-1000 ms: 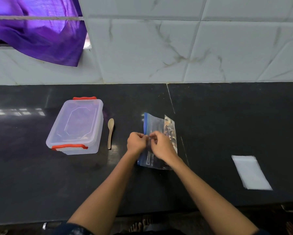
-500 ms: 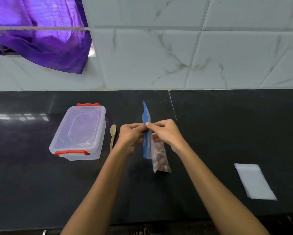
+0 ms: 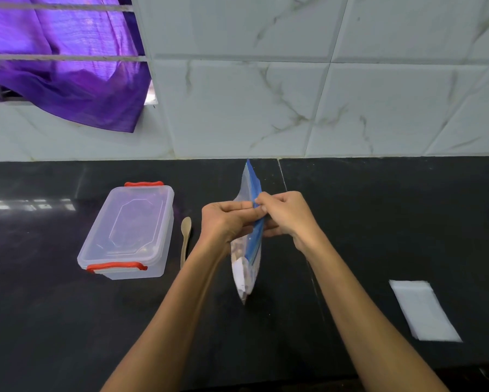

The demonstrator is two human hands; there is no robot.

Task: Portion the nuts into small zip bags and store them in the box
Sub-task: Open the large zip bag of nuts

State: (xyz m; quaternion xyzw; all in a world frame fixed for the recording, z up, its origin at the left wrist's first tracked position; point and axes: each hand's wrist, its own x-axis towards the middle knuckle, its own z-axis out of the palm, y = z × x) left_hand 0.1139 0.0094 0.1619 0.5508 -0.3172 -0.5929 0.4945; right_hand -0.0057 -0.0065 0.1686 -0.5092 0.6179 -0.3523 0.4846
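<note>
Bag of nuts (image 3: 247, 267) hangs upright betw. 2 hands above the counter (image 3: 379, 210), long axis vertical. Left hand (image 3: 226, 219) and right hand (image 3: 285, 216) pinch opposite sides of its blue zip strip. Box (image 3: 129, 230), lid on, sits nearer the left hand.

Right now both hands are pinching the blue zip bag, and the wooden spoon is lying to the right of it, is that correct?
Not quite. In the head view the wooden spoon lies left of the blue zip bag, between it and the lidded box. The left hand and right hand do both pinch the bag.
</note>
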